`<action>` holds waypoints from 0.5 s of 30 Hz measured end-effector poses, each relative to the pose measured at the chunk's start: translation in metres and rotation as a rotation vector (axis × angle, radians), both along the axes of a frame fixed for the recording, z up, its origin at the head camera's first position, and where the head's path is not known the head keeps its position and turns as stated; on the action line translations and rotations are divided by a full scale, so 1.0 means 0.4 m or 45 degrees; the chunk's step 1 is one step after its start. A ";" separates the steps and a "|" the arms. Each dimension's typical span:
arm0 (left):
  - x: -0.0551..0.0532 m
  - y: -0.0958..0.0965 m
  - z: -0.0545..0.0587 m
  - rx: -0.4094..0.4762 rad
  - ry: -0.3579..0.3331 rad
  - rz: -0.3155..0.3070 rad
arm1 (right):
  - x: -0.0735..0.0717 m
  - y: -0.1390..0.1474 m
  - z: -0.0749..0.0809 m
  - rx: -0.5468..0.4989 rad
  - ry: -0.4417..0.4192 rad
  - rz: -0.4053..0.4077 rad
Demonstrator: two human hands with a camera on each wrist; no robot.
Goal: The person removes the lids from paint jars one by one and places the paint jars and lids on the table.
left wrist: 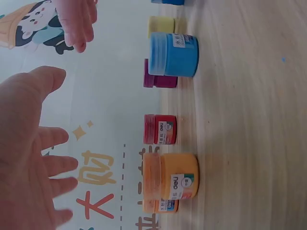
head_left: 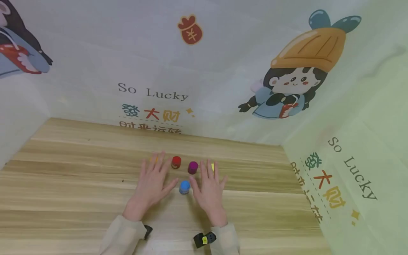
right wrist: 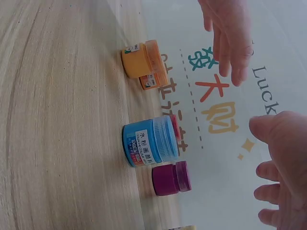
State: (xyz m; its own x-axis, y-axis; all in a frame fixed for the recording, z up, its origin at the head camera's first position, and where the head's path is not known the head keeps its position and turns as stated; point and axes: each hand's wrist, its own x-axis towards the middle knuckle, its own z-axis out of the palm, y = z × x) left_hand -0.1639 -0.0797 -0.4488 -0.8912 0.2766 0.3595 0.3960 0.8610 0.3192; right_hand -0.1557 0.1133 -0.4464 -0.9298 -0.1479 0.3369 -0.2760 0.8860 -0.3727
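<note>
Both hands hover over a loose cluster of small lidded gouache paint jars, fingers spread and nothing held. My left hand (head_left: 151, 186) is at the left, its fingers partly covering an orange jar (head_left: 153, 160). On the right, my right hand (head_left: 209, 189) overlaps a yellow jar (head_left: 213, 167) in the head view. Between the hands stand a red jar (head_left: 176, 162), a purple jar (head_left: 192, 168) and a light blue jar (head_left: 184, 187), the nearest. The left wrist view shows two orange jars, a closer one (left wrist: 180, 177) and one behind it (left wrist: 165, 206). All stand upright.
The jars stand on a wood-grain table (head_left: 79, 184). A printed cloth (head_left: 223, 63) with cartoon figures and lettering rises behind and at both sides. A darker blue jar (left wrist: 169, 2) shows at the left wrist view's top edge. Black straps (head_left: 204, 239) circle the wrists.
</note>
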 end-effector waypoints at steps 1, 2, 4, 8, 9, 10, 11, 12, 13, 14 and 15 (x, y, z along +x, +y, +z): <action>-0.001 0.000 0.001 0.024 0.014 -0.014 | 0.000 0.000 -0.001 -0.012 0.004 0.005; -0.001 0.001 0.002 0.047 0.030 -0.029 | -0.001 0.001 -0.001 -0.027 0.011 0.009; -0.004 0.002 0.004 0.119 0.061 -0.065 | -0.003 0.003 -0.004 -0.069 0.035 0.018; -0.004 -0.001 0.010 0.314 0.061 -0.123 | -0.009 0.011 -0.012 -0.200 0.129 0.049; -0.003 -0.003 0.013 0.365 0.046 -0.130 | -0.011 0.014 -0.016 -0.241 0.159 0.063; -0.002 -0.006 0.014 0.407 0.024 -0.126 | -0.012 0.018 -0.019 -0.280 0.184 0.073; -0.001 -0.011 0.013 0.445 -0.001 -0.119 | -0.013 0.022 -0.022 -0.316 0.205 0.082; 0.000 -0.016 0.011 0.477 -0.023 -0.109 | -0.014 0.027 -0.025 -0.349 0.220 0.085; 0.001 -0.022 0.009 0.508 -0.047 -0.098 | -0.014 0.032 -0.026 -0.379 0.225 0.083; 0.001 -0.029 0.006 0.535 -0.062 -0.093 | -0.013 0.037 -0.028 -0.408 0.222 0.076; 0.002 -0.037 0.004 0.562 -0.073 -0.087 | -0.012 0.043 -0.030 -0.424 0.207 0.059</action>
